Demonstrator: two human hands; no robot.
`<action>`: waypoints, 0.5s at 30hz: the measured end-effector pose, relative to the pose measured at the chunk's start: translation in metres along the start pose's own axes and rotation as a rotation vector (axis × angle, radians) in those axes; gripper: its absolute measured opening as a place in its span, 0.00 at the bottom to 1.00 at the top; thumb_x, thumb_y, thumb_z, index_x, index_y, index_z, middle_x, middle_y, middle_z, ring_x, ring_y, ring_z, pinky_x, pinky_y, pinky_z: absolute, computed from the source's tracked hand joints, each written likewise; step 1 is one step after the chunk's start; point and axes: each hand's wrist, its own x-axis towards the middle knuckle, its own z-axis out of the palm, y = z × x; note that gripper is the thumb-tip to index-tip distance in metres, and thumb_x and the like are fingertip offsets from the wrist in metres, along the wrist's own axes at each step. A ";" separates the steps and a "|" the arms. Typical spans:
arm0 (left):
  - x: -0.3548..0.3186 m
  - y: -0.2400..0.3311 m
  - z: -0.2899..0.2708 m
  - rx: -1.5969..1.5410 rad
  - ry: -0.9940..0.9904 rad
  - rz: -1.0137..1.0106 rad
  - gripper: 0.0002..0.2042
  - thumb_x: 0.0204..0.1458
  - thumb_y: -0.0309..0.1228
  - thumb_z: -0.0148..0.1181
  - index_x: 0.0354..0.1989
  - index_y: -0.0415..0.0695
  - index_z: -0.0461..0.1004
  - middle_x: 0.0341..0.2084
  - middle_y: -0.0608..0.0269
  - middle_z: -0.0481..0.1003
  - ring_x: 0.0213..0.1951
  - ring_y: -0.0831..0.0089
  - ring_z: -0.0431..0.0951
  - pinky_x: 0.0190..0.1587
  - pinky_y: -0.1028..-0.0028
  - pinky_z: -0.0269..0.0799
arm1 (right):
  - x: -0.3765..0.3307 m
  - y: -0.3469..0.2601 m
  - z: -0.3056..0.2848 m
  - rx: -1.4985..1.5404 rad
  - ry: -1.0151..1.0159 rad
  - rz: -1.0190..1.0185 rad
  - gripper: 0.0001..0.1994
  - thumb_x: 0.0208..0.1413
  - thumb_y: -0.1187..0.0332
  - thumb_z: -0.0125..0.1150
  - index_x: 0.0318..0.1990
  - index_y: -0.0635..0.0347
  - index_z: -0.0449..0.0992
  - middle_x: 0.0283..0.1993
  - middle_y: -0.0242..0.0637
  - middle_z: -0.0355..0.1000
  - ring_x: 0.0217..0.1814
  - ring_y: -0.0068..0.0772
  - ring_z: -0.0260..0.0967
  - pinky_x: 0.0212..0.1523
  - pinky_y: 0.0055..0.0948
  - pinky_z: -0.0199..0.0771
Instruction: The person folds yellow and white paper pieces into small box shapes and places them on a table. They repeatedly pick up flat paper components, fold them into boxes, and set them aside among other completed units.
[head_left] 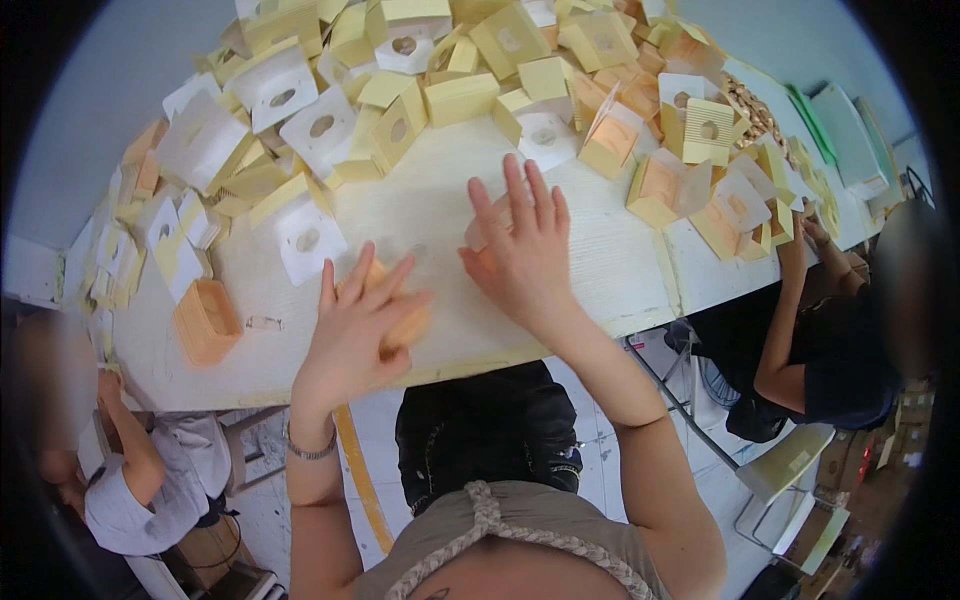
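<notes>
My left hand (350,335) is over the table with its fingers spread. Under and beside those fingers lies a small orange box (408,318), blurred and partly hidden by them. My right hand (527,250) is farther in, also open, its fingers stretched toward the pile. A pale orange piece (478,236) shows beside its palm; most of it is covered, so I cannot tell its shape or whether it is touched. An orange ribbed box (207,322) stands to the left of my left hand. A white-and-yellow folded box with a round hole (300,235) lies just beyond that hand.
Many yellow, white and orange boxes (462,98) are heaped along the far side of the pale table (590,285). Small brown pieces (752,108) lie at the far right. One person (840,330) sits at the right, another (150,480) at the left.
</notes>
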 end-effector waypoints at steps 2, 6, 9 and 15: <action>-0.006 -0.005 0.012 -0.259 0.125 -0.053 0.41 0.36 0.41 0.67 0.63 0.41 0.60 0.66 0.44 0.54 0.69 0.48 0.50 0.68 0.46 0.41 | 0.007 -0.014 0.002 0.116 -0.032 -0.018 0.30 0.39 0.66 0.69 0.55 0.56 0.71 0.60 0.46 0.62 0.61 0.51 0.59 0.54 0.50 0.63; -0.013 0.006 0.025 -0.348 0.319 -0.263 0.48 0.30 0.44 0.73 0.62 0.36 0.58 0.67 0.40 0.50 0.70 0.49 0.46 0.69 0.51 0.39 | -0.026 -0.060 0.001 0.633 -0.402 0.028 0.18 0.45 0.69 0.67 0.47 0.60 0.76 0.42 0.42 0.72 0.46 0.43 0.67 0.46 0.37 0.68; -0.008 0.010 0.013 -0.166 0.152 -0.245 0.49 0.31 0.41 0.73 0.65 0.41 0.56 0.68 0.45 0.48 0.68 0.48 0.49 0.69 0.50 0.40 | -0.048 -0.049 0.015 0.853 -0.494 0.062 0.11 0.48 0.72 0.65 0.40 0.62 0.78 0.38 0.40 0.71 0.42 0.43 0.66 0.43 0.37 0.68; 0.003 -0.006 -0.001 -0.212 0.006 -0.067 0.42 0.33 0.42 0.71 0.62 0.44 0.63 0.68 0.53 0.53 0.68 0.54 0.52 0.69 0.50 0.40 | -0.060 -0.047 0.023 0.984 -0.290 0.083 0.04 0.47 0.73 0.65 0.31 0.60 0.78 0.32 0.39 0.71 0.36 0.45 0.66 0.38 0.38 0.66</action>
